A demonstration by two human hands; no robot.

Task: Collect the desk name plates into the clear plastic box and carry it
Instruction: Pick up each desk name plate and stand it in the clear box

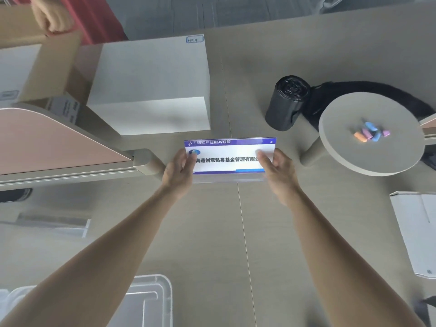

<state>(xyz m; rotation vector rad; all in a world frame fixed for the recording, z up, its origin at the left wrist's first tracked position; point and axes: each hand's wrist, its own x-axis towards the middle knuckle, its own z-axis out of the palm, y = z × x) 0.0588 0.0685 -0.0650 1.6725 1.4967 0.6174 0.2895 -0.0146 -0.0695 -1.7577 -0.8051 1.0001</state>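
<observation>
With both arms stretched out over the worktop, the person grips a name plate by its two ends. The left hand pinches the left end, thumb on the printed face and fingers curled round the edge. The right hand holds the right end the same way. The plate faces the person, tilted back, with a blue band along its top; whether its base touches the worktop I cannot tell.

The clear box sits at the near edge, partly under the left forearm, well apart from the plate. Beyond the plate stands a white box. To the right are a roll of black bags and a round stand with small coloured pieces on it. At far left, another person's hand holds a cardboard flap.
</observation>
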